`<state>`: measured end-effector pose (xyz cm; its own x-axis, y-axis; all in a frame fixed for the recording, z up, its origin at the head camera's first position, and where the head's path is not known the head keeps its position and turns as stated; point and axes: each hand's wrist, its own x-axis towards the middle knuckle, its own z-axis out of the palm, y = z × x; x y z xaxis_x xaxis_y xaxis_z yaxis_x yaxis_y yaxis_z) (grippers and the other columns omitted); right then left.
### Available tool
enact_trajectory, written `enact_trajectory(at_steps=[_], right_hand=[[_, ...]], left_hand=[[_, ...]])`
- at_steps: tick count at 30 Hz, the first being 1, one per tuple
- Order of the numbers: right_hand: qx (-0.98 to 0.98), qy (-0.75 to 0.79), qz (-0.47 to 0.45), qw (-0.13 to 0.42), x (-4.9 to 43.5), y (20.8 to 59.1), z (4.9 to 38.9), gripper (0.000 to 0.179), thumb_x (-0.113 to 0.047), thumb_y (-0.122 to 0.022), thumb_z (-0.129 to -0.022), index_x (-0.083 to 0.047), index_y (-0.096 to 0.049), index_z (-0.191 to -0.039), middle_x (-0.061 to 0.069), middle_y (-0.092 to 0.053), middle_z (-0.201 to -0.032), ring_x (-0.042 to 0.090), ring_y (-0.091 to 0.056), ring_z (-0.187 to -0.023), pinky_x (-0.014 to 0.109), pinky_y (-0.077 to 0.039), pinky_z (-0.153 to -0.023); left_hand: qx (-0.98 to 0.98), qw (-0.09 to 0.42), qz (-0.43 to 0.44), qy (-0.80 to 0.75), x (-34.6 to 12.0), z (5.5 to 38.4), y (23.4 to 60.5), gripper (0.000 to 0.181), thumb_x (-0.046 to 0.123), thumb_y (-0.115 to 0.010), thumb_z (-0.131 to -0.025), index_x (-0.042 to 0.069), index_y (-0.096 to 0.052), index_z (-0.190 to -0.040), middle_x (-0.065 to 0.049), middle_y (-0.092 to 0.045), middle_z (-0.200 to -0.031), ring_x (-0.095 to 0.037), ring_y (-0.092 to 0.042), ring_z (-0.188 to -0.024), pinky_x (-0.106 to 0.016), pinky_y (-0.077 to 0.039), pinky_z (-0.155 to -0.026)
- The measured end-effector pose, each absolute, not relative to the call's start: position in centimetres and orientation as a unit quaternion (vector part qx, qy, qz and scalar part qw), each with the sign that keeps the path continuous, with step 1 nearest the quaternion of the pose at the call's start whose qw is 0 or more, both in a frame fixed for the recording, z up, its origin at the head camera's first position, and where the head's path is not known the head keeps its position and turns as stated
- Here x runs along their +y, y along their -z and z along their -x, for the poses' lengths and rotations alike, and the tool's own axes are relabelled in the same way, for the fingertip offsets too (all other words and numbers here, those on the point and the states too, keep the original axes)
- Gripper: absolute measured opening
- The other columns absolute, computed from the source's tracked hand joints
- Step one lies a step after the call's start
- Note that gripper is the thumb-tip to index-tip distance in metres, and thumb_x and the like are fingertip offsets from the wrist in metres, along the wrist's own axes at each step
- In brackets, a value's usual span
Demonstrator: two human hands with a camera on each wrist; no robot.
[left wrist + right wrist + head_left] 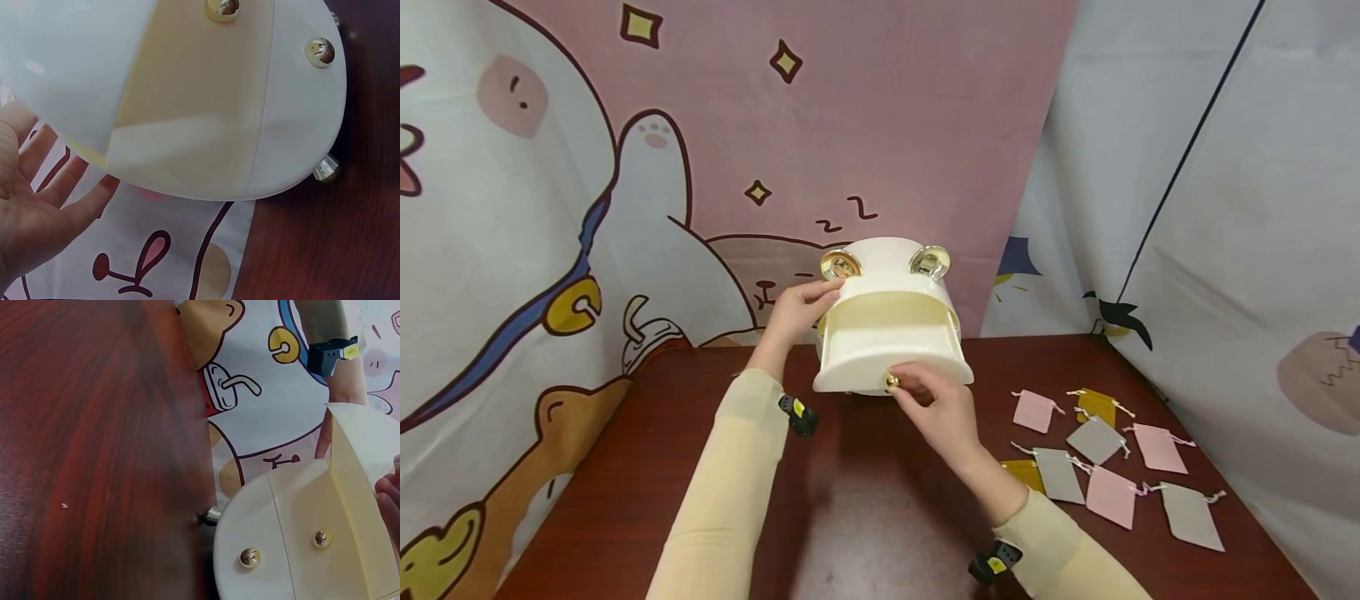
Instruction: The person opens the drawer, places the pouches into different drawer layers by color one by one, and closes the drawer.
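A white rounded drawer box [887, 267] stands on the table with its top drawer [891, 367] pulled out, and the part of the drawer's inside that shows is bare. My right hand [936, 408] pinches the gold knob [892, 380] on the drawer's front. In the right wrist view only some of its fingers [390, 494] show, at the right edge. My left hand [801, 312] lies against the box's left side near the top. Its fingers [90, 200] are spread and fairly straight in the left wrist view. Lower on the front, two more gold knobs [250, 557] show.
Several small drawstring pouches, among them a pink pouch [1036, 412], a grey pouch [1096, 439] and a mustard pouch [1097, 406], lie on the right of the dark red table [647, 492]. A cartoon-printed cloth [880, 125] hangs behind the box.
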<state>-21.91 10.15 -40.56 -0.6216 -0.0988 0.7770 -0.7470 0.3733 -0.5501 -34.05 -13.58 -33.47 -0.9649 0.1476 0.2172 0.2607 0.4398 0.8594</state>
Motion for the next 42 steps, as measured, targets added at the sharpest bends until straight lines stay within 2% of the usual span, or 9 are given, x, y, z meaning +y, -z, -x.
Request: enact_trajectory(at_steps=[9, 16, 21, 32, 42], right_hand=[[-0.759, -0.461, -0.292, 0.355, 10.2, 41.0, 21.2, 0.029, -0.002, -0.085, -0.076, -0.013, -0.076, -0.102, -0.004, -0.074, -0.089, 0.010, -0.071, -0.076, 0.021, -0.056, -0.064], [-0.756, -0.452, -0.306, 0.362, 10.4, 41.3, 21.2, 0.033, 0.002, -0.085, -0.075, -0.011, -0.076, -0.104, -0.003, -0.074, -0.094, 0.012, -0.071, -0.079, 0.021, -0.056, -0.066], [-0.757, -0.445, -0.328, 0.348, 11.1, 41.4, 21.0, 0.037, 0.004, -0.083, -0.076, -0.011, -0.074, -0.109, -0.002, -0.074, -0.100, 0.013, -0.071, -0.083, 0.022, -0.056, -0.072], [-0.758, -0.474, -0.337, 0.295, 15.1, 42.8, 20.2, 0.046, 0.008, -0.082, -0.075, -0.007, -0.071, -0.118, 0.006, -0.074, -0.099, 0.019, -0.072, -0.086, 0.023, -0.056, -0.075], [-0.829, -0.413, -0.272, 0.262, 19.6, 44.3, 19.2, 0.054, -0.001, -0.086, -0.075, -0.017, -0.070, -0.124, -0.002, -0.073, -0.107, 0.017, -0.070, -0.093, 0.022, -0.056, -0.076]], left_hand=[[-0.849, 0.058, 0.124, 0.510, -13.6, 34.1, 33.4, 0.038, 0.037, -0.063, -0.099, 0.024, -0.065, -0.134, -0.003, -0.055, -0.142, -0.024, -0.047, -0.133, -0.044, -0.044, -0.104], [-0.848, 0.058, 0.122, 0.512, -13.4, 34.2, 33.5, 0.036, 0.036, -0.063, -0.099, 0.024, -0.066, -0.133, -0.003, -0.056, -0.141, -0.022, -0.048, -0.132, -0.042, -0.045, -0.103], [-0.851, 0.056, 0.119, 0.509, -13.4, 34.2, 33.6, 0.037, 0.037, -0.063, -0.099, 0.024, -0.065, -0.134, -0.003, -0.055, -0.142, -0.023, -0.048, -0.133, -0.042, -0.044, -0.103], [-0.851, 0.057, 0.121, 0.508, -13.3, 34.2, 33.5, 0.038, 0.039, -0.063, -0.098, 0.025, -0.065, -0.133, -0.002, -0.055, -0.142, -0.023, -0.047, -0.133, -0.042, -0.044, -0.104], [-0.850, 0.057, 0.123, 0.509, -13.7, 34.3, 33.5, 0.038, 0.039, -0.063, -0.098, 0.024, -0.066, -0.133, -0.003, -0.055, -0.142, -0.024, -0.048, -0.133, -0.043, -0.044, -0.103]])
